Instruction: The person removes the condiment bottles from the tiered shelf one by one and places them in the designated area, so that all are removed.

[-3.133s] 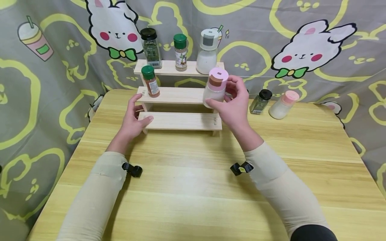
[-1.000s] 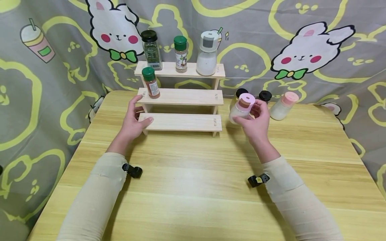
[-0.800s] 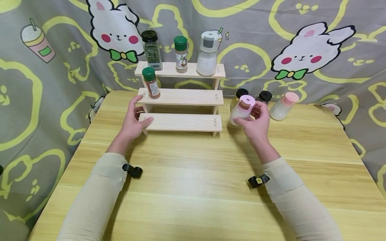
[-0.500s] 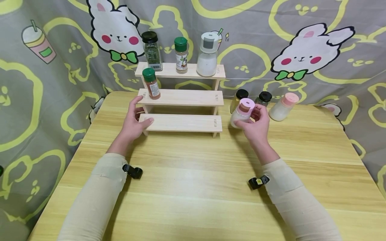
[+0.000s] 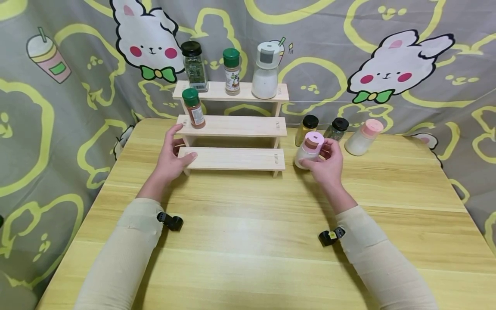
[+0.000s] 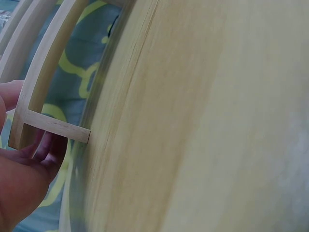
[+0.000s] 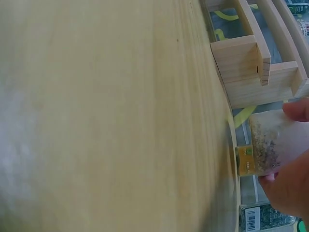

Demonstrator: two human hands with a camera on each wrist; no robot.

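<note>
My right hand [image 5: 327, 165] holds a seasoning shaker [image 5: 308, 150] with a pink-purple cap, just right of the three-tier wooden rack [image 5: 240, 125]. In the right wrist view the shaker's clear base [image 7: 265, 140] shows grainy contents, with thumb and fingers around its body. My left hand [image 5: 169, 153] grips the rack's left end, thumb on the lowest tier and fingers around the side. On the middle tier stands a green-capped spice bottle [image 5: 193, 108]. The top tier carries a black-capped jar [image 5: 195, 66], another green-capped bottle [image 5: 232, 72] and a white-capped shaker [image 5: 266, 71].
Behind the held shaker stand a black-capped yellow jar [image 5: 307, 129], a black-capped green jar [image 5: 336, 129] and a pink-capped shaker [image 5: 363, 137]. The wooden table [image 5: 240, 241] extends toward me. A patterned curtain [image 5: 317, 38] hangs right behind the rack.
My right hand has carried the shaker from in front of the rack's middle tier rightward and down, close over the table. The left hand has stayed on the rack.
</note>
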